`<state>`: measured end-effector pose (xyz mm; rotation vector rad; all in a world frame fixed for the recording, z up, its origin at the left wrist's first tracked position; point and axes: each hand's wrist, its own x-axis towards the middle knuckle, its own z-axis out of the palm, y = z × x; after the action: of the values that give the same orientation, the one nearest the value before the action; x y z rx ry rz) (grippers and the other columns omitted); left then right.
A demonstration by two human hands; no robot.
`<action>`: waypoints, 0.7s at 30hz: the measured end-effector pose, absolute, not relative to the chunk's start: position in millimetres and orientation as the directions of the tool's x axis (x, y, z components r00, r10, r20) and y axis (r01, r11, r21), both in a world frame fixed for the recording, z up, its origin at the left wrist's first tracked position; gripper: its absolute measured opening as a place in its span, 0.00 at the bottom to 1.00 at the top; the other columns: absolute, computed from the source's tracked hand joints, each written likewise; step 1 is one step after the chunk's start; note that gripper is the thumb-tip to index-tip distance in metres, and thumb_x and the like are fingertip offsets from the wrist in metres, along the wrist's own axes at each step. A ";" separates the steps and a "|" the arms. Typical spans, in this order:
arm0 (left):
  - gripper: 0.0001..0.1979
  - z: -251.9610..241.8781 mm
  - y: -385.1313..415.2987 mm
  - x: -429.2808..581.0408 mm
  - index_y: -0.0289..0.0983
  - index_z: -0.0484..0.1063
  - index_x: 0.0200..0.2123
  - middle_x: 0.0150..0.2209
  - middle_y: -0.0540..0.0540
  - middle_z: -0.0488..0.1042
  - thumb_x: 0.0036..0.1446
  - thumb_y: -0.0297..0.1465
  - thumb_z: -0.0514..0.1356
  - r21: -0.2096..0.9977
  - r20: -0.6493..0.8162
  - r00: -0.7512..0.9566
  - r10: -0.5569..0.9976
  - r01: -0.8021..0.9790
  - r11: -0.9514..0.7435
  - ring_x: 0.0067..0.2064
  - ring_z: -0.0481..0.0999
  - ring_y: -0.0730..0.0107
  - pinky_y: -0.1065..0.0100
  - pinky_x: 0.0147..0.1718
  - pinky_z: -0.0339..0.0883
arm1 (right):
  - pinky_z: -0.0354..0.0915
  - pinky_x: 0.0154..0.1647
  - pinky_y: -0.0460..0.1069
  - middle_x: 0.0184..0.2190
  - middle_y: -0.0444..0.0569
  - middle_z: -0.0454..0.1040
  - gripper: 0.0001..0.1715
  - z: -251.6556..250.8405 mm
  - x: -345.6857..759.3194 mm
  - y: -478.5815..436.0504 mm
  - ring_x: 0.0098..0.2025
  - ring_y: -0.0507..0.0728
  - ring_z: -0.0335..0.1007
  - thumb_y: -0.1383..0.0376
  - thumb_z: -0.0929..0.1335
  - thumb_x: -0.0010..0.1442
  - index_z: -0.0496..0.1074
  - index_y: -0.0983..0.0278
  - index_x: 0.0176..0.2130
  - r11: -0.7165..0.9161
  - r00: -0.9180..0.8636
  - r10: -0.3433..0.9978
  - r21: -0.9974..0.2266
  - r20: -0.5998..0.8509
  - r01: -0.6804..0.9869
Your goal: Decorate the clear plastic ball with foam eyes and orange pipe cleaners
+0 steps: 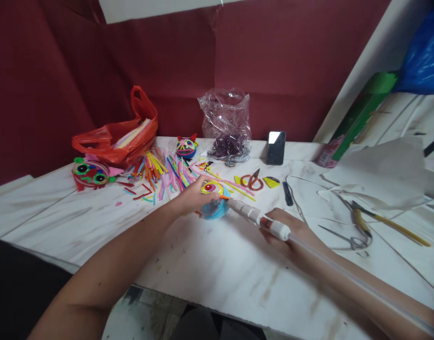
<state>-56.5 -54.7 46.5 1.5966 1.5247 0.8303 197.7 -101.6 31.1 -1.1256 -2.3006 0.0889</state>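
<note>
My left hand (194,196) is closed around the side of a clear round ball (217,210) decorated in blue, with a yellow ring and a red eye-like spot. In my right hand (287,229) is a hot glue gun (243,211), white with a brown band, and a long clear stick runs out of its back over my forearm. The orange tip of the gun meets the right side of the ball, at the edge of the yellow ring. My left fingers partly cover the ball's left side.
Behind the ball lie loose coloured pipe cleaners (172,177), near a red plastic bag (131,137). Two finished decorated balls, one green-eyed (91,173) and one blue (186,148), stand there. Red-handled scissors (252,182), a phone (276,148), a clear bag (231,132) and pliers (361,222) lie rightward.
</note>
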 end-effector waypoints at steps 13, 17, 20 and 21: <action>0.22 44.8 -54.2 -56.8 0.40 0.62 0.48 0.29 0.54 0.67 0.49 0.37 0.61 0.857 -0.005 0.069 0.998 0.515 -0.032 0.24 0.68 0.75 0.78 0.17 0.60 | 0.66 0.30 0.48 0.26 0.48 0.71 0.09 28.1 196.7 -100.7 0.29 0.55 0.70 0.68 0.60 0.59 0.66 0.61 0.28 0.646 -0.469 0.743 -0.329 0.477 0.688; 0.22 44.4 -53.8 -56.9 0.40 0.62 0.48 0.29 0.54 0.67 0.50 0.38 0.61 0.860 -0.022 0.084 0.996 0.509 -0.024 0.23 0.68 0.75 0.76 0.17 0.61 | 0.65 0.29 0.47 0.25 0.48 0.71 0.10 28.6 197.6 -100.7 0.28 0.54 0.70 0.67 0.59 0.60 0.64 0.61 0.28 0.690 -0.486 0.706 -0.344 0.515 0.637; 0.23 44.2 -53.6 -57.2 0.41 0.62 0.49 0.29 0.54 0.68 0.50 0.38 0.61 0.860 -0.016 0.077 0.997 0.510 -0.025 0.23 0.68 0.75 0.76 0.17 0.60 | 0.64 0.27 0.47 0.24 0.47 0.70 0.10 30.3 196.7 -101.7 0.26 0.54 0.69 0.67 0.59 0.59 0.63 0.60 0.27 0.694 -0.486 0.699 -0.337 0.524 0.636; 0.24 44.3 -53.6 -57.3 0.41 0.62 0.50 0.29 0.54 0.68 0.50 0.38 0.61 0.861 -0.012 0.073 0.997 0.509 -0.027 0.23 0.68 0.76 0.77 0.17 0.60 | 0.64 0.27 0.47 0.24 0.47 0.70 0.10 30.8 196.3 -102.1 0.26 0.54 0.68 0.68 0.59 0.59 0.63 0.61 0.27 0.696 -0.487 0.696 -0.330 0.527 0.638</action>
<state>-57.3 -53.6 44.3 1.6303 1.5255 0.8572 196.3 -102.1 30.8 -1.0149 -2.2562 0.1168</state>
